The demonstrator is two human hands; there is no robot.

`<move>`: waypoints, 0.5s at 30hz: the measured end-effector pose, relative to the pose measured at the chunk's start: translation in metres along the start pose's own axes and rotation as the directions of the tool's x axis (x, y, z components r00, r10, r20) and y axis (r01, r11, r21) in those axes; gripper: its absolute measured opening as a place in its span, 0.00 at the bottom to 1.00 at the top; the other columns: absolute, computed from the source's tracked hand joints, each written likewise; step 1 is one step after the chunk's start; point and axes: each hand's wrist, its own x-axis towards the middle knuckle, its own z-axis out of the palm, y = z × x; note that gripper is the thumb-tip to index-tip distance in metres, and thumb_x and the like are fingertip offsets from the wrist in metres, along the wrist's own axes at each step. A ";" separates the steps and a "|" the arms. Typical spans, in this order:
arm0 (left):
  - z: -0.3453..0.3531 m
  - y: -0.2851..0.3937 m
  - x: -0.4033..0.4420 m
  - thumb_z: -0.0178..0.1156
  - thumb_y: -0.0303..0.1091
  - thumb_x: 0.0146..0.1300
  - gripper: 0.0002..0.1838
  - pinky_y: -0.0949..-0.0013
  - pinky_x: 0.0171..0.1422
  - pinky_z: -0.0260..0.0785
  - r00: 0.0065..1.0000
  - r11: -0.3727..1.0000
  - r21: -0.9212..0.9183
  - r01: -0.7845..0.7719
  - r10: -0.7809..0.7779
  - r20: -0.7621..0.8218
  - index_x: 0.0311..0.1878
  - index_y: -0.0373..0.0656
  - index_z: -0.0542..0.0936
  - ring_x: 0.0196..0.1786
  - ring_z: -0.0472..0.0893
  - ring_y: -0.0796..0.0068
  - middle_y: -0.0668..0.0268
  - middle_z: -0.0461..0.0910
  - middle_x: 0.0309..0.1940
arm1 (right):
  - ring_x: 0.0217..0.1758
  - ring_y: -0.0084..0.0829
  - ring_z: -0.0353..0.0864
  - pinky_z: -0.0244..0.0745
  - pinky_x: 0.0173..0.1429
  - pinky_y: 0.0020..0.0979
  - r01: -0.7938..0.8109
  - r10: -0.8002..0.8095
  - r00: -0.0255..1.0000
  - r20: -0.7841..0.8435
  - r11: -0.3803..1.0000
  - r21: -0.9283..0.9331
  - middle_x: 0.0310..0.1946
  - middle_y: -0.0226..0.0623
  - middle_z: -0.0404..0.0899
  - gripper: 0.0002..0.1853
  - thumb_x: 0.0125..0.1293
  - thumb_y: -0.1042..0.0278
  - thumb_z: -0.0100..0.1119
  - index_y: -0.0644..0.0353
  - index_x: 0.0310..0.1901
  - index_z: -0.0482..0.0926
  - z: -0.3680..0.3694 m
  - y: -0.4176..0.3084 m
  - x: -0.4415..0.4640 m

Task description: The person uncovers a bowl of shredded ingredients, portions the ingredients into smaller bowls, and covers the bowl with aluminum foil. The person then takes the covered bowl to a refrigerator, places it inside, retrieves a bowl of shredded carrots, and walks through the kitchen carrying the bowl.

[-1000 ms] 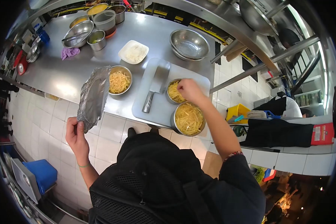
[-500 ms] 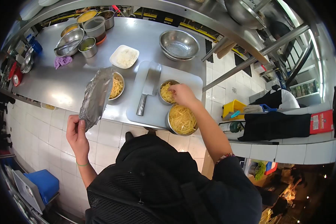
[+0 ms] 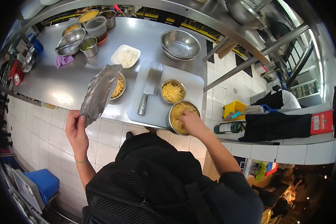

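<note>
My left hand (image 3: pixel 77 128) pinches the lower end of a crumpled foil sheet (image 3: pixel 98 96), which hangs out past the table's front edge and partly covers a bowl of orange-yellow shreds (image 3: pixel 119 86). Inside the nearer bowl of yellow shreds (image 3: pixel 176 112), my right hand (image 3: pixel 192 123) has its fingers down among the strips; the fingertips are hidden. Just behind stands a smaller metal bowl heaped with yellow shreds (image 3: pixel 173 92). A cleaver (image 3: pixel 151 84) lies on the white cutting board (image 3: pixel 134 106), left of the two bowls.
Behind the board are a white dish of white shreds (image 3: pixel 126 56) and stacked metal bowls (image 3: pixel 180 44). Several containers and a purple cloth (image 3: pixel 64 61) stand at the back left. A metal rail (image 3: pixel 235 74) slants up at the right. A person (image 3: pixel 282 100) is farther right.
My right hand has moved from the smaller bowl toward me into the nearer bowl. The foil in my left hand has shifted slightly. The camera view has also shifted.
</note>
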 end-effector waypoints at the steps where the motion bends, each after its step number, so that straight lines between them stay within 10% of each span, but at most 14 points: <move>1: 0.002 0.000 0.001 0.56 0.22 0.73 0.02 0.80 0.46 0.61 1.000 1.000 -0.003 -0.002 0.002 0.003 0.41 0.36 0.75 0.39 0.67 0.82 0.71 0.69 0.37 | 0.50 0.48 0.83 0.80 0.56 0.43 -0.007 0.008 0.998 0.058 1.000 -0.018 0.46 0.43 0.81 0.14 0.55 0.79 0.65 0.59 0.45 0.87 0.003 0.004 0.001; 15: 0.011 0.000 0.004 0.56 0.22 0.73 0.02 0.78 0.43 0.61 0.997 0.996 0.058 -0.062 0.060 0.039 0.40 0.37 0.74 0.37 0.66 0.81 0.71 0.69 0.36 | 0.42 0.47 0.83 0.80 0.49 0.39 0.036 0.025 0.963 -0.268 0.974 0.223 0.40 0.44 0.82 0.13 0.56 0.83 0.63 0.63 0.43 0.86 -0.018 0.009 -0.008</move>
